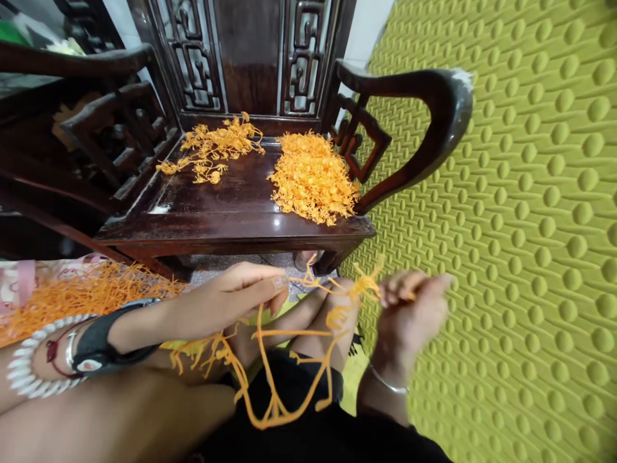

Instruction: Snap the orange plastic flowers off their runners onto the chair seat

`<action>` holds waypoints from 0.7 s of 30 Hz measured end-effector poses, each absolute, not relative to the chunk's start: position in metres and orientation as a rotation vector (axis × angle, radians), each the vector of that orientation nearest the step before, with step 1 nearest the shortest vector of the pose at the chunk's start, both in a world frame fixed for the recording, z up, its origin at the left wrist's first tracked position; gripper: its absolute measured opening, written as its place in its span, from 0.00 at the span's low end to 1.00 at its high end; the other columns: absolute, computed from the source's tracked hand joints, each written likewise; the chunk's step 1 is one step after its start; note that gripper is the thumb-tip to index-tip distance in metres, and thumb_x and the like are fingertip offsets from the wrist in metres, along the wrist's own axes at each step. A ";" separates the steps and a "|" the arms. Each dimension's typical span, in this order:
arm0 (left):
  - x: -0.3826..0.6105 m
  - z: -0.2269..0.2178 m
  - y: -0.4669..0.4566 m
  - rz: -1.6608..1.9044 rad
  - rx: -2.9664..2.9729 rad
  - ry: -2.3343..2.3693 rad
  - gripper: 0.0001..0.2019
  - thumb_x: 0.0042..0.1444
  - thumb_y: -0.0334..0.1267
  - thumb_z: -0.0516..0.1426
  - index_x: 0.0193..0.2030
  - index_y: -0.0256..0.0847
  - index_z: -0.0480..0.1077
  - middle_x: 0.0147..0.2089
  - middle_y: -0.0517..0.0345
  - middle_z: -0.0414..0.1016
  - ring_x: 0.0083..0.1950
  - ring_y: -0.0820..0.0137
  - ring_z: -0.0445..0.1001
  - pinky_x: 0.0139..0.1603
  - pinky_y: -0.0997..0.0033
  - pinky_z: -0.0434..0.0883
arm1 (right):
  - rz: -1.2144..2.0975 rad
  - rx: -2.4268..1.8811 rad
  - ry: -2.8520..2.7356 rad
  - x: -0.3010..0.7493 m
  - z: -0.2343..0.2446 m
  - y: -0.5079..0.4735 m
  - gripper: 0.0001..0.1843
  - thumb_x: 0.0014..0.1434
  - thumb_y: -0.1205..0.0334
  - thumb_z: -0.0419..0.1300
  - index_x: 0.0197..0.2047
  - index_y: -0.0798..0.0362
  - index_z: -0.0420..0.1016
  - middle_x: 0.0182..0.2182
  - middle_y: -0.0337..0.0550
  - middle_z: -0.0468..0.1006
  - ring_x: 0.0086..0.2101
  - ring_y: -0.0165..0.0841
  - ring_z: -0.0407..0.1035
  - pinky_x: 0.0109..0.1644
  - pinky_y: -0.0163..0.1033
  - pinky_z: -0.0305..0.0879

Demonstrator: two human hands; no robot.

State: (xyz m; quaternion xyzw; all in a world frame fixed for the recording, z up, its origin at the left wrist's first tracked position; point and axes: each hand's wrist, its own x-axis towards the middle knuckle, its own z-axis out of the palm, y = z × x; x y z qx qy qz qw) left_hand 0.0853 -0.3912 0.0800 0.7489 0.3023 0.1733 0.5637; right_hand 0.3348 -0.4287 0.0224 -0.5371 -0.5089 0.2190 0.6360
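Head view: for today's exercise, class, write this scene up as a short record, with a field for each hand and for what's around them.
Left hand: pinches orange cord
Right hand: pinches same cord, blurred
Cord: knotted, sagging between hands
Chair: dark carved wood
Seat: two orange piles
Lower left: orange strands
Right side: green studded surface
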 end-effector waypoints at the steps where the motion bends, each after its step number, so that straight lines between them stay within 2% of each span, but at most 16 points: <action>1: 0.087 0.083 -0.392 0.420 1.789 0.698 0.20 0.67 0.46 0.42 0.27 0.38 0.61 0.26 0.63 0.58 0.28 0.75 0.57 0.29 0.75 0.56 | 0.563 -1.180 -1.078 0.325 0.015 -0.426 0.25 0.65 0.42 0.43 0.23 0.50 0.55 0.19 0.36 0.59 0.17 0.26 0.55 0.20 0.36 0.50; 4: 0.090 0.088 -0.394 0.462 1.815 0.728 0.19 0.67 0.45 0.43 0.30 0.39 0.64 0.28 0.63 0.61 0.30 0.74 0.60 0.32 0.76 0.58 | 0.904 -1.043 -0.943 0.301 -0.004 -0.421 0.15 0.61 0.48 0.54 0.31 0.50 0.61 0.25 0.36 0.63 0.17 0.24 0.55 0.19 0.33 0.50; 6: 0.091 0.087 -0.394 0.450 1.805 0.775 0.18 0.67 0.45 0.43 0.31 0.39 0.64 0.28 0.63 0.62 0.30 0.74 0.60 0.32 0.76 0.58 | 1.061 -1.001 -0.930 0.291 -0.010 -0.420 0.14 0.59 0.49 0.57 0.32 0.49 0.62 0.23 0.34 0.60 0.17 0.23 0.50 0.17 0.32 0.45; 8: 0.091 0.083 -0.393 0.438 1.803 0.818 0.18 0.66 0.46 0.43 0.31 0.39 0.64 0.28 0.63 0.61 0.30 0.75 0.59 0.31 0.76 0.58 | 1.055 -0.991 -0.871 0.285 -0.012 -0.420 0.17 0.61 0.45 0.53 0.32 0.49 0.62 0.21 0.34 0.56 0.17 0.25 0.49 0.17 0.32 0.44; 11: 0.091 0.079 -0.392 0.418 1.845 0.862 0.18 0.66 0.45 0.43 0.30 0.38 0.63 0.27 0.63 0.60 0.30 0.74 0.58 0.32 0.76 0.57 | 0.894 -1.026 -0.842 0.281 -0.010 -0.420 0.25 0.63 0.38 0.41 0.32 0.49 0.65 0.22 0.38 0.59 0.21 0.29 0.55 0.21 0.34 0.51; 15: 0.094 0.075 -0.390 0.353 1.876 0.873 0.17 0.66 0.44 0.43 0.31 0.39 0.63 0.29 0.63 0.60 0.32 0.73 0.59 0.34 0.74 0.57 | 0.819 -1.046 -1.029 0.275 -0.007 -0.423 0.35 0.55 0.26 0.38 0.36 0.49 0.65 0.27 0.41 0.62 0.25 0.32 0.60 0.26 0.37 0.58; 18: 0.096 0.069 -0.389 0.344 1.876 0.905 0.16 0.65 0.44 0.43 0.31 0.39 0.62 0.29 0.63 0.60 0.32 0.72 0.59 0.34 0.73 0.57 | 0.720 -1.133 -1.214 0.270 0.000 -0.427 0.39 0.44 0.21 0.48 0.42 0.48 0.63 0.31 0.41 0.65 0.28 0.33 0.62 0.29 0.38 0.61; 19: 0.097 0.067 -0.389 0.349 1.872 0.905 0.16 0.65 0.44 0.43 0.31 0.39 0.62 0.29 0.63 0.60 0.32 0.72 0.60 0.34 0.73 0.57 | 0.665 -1.204 -1.256 0.268 0.003 -0.427 0.37 0.44 0.24 0.53 0.42 0.49 0.62 0.31 0.41 0.66 0.28 0.33 0.62 0.29 0.38 0.61; 21: 0.096 0.064 -0.389 0.350 1.858 0.892 0.16 0.65 0.42 0.43 0.30 0.39 0.62 0.28 0.63 0.59 0.32 0.72 0.60 0.34 0.74 0.58 | 0.572 -1.349 -1.298 0.265 0.007 -0.427 0.27 0.50 0.36 0.60 0.40 0.49 0.62 0.29 0.39 0.68 0.26 0.31 0.62 0.30 0.37 0.60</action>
